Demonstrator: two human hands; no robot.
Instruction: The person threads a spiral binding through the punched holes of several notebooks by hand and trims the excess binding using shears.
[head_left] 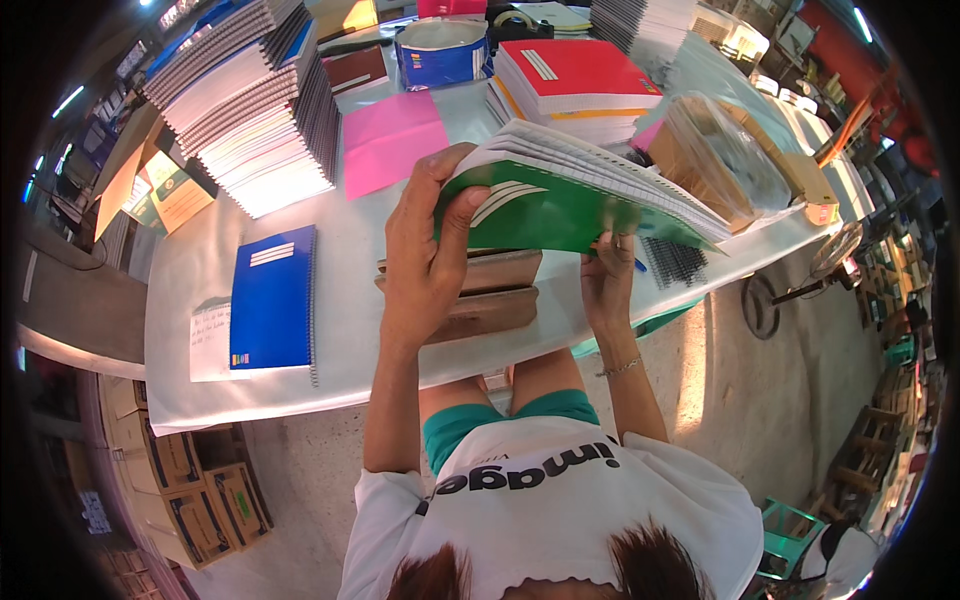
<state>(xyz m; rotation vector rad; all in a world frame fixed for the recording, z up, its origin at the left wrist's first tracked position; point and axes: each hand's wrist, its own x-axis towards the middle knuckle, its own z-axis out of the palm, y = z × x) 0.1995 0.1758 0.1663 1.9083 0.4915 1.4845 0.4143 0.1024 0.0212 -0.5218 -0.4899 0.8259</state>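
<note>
One broad white-covered table (185, 402) carries the work, with tall stacks of spiral-bound notebooks (262, 130) at its left rear, probably to keep them clear of my arms. A lower, red-topped pile (585, 82) sits beyond my hands, likely for the same reason. Next in size comes the green-covered book (545, 208), held up and tilted, its pages fanned — I judge that the bend helps the sheets separate. It spans the gap between my hands: my left hand (432, 235) is part-closed around its left end, thumb on the cover, while my right hand (607, 278) pinches the lower edge farther right, how firmly I cannot tell. Smaller still, dark wire coils (677, 262) lie just right of that hand — within easy reach, it seems.
</note>
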